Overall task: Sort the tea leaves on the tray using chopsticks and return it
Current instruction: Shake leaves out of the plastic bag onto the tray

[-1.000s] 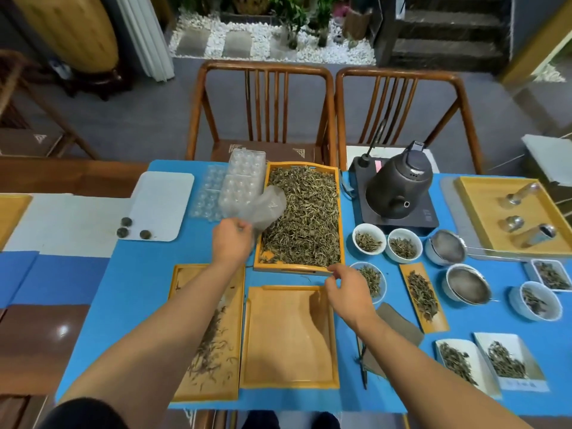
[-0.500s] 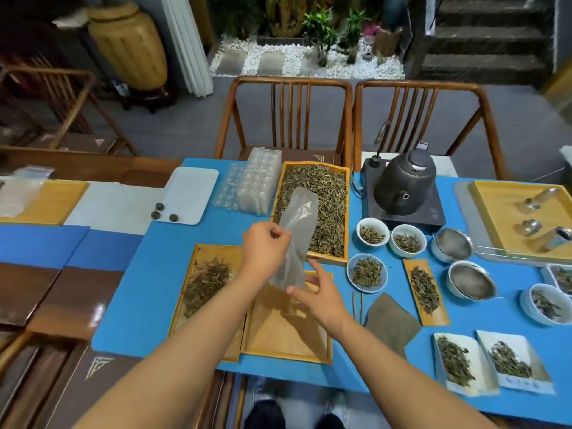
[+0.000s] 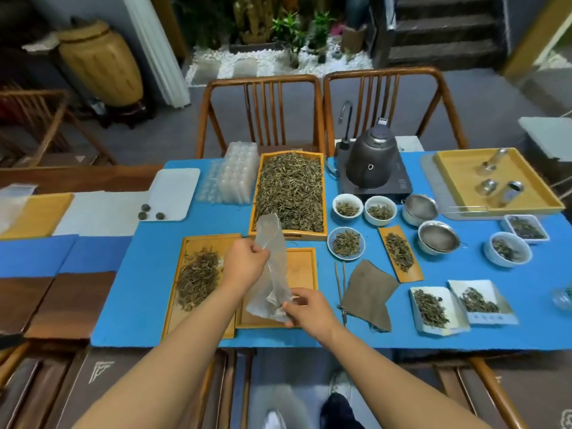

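1. Tea leaves (image 3: pixel 198 278): heaped on the left tray (image 3: pixel 185 317), near the table's front edge.
2. Chopsticks (image 3: pixel 340 284): lying just right of the middle tray (image 3: pixel 305 274).
3. Left hand (image 3: pixel 244 264): pinching the bag (image 3: pixel 272 274) high up.
4. Right hand (image 3: pixel 309 308): gripping the bag's lower end.
5. Big tray (image 3: pixel 325 196): full of leaves, toward the far edge.

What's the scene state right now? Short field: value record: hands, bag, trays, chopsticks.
left hand: pinches the clear plastic bag near its top
right hand: grips the bag's lower end
bag: held above the empty wooden tray
full tea tray: behind it, heaped with leaves
small tea tray: left, loose pile
chopsticks: lying on the blue mat, untouched
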